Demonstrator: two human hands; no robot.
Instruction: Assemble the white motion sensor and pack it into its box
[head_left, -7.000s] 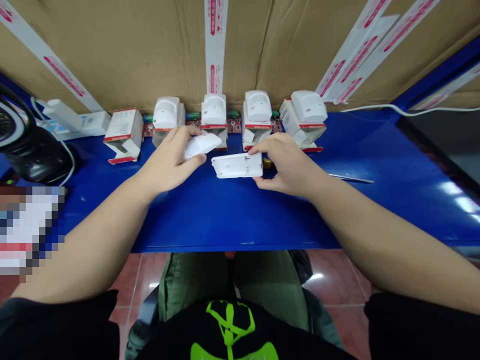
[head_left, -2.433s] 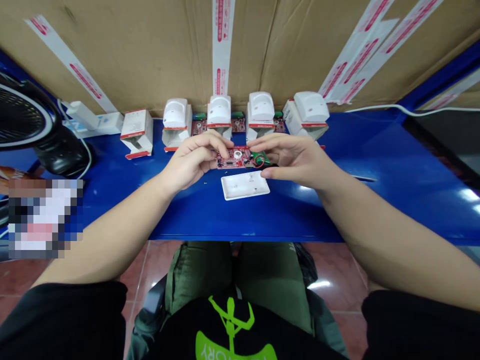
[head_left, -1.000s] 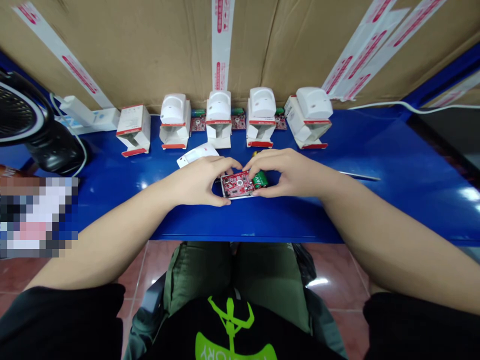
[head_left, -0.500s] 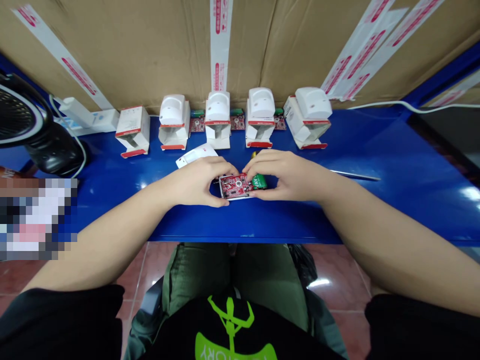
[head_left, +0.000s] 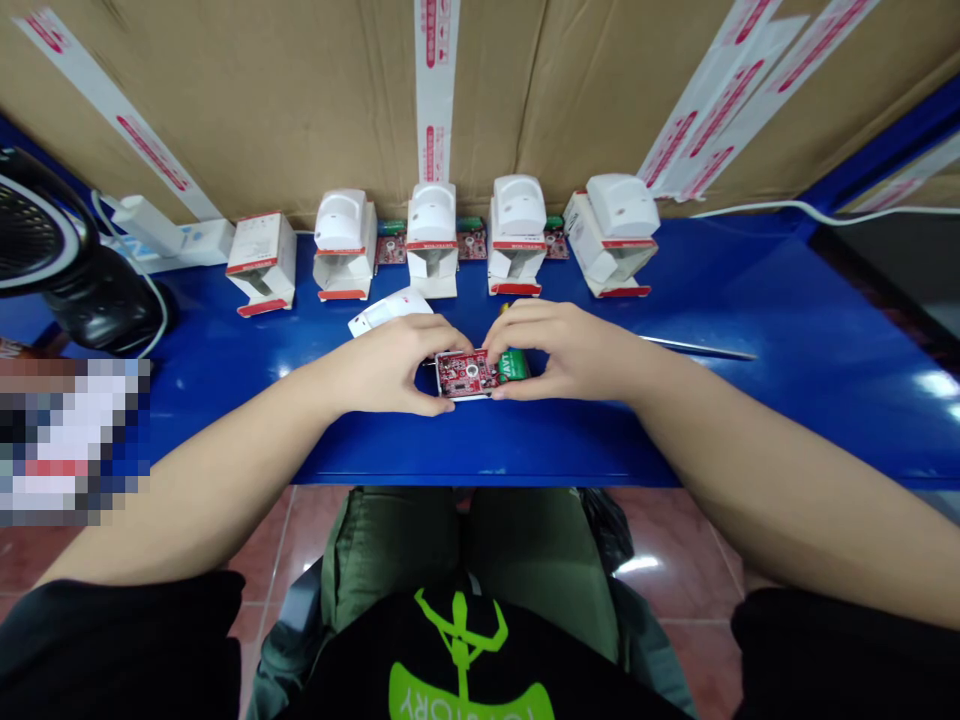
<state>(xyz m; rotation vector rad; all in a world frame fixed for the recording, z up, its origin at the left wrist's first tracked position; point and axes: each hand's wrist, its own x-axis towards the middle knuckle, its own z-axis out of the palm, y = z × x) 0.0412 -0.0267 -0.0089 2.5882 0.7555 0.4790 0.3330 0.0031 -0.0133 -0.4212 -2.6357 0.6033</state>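
Note:
A red circuit board (head_left: 465,374) lies between my hands near the front of the blue table, with a white edge showing under it. My left hand (head_left: 397,362) grips its left end, thumb at the front and fingers at the back. With thumb and fingers, my right hand (head_left: 544,350) closes on the board's right end. A green battery (head_left: 513,364) shows beneath the right palm, joined to or lying beside the board; I cannot tell which. Just behind my left hand rests a white detector cover (head_left: 390,308), partly hidden by the fingers.
Along the back stand several small open boxes (head_left: 261,258), most topped by white detectors (head_left: 520,205), with more red boards (head_left: 472,245) between them. A black fan (head_left: 97,290) occupies the left. A thin metal tool (head_left: 701,348) lies right of my right hand.
The view has shifted slightly. My right fingers have moved a little on the board's right end, and more of its red face shows; both hands keep their grip.

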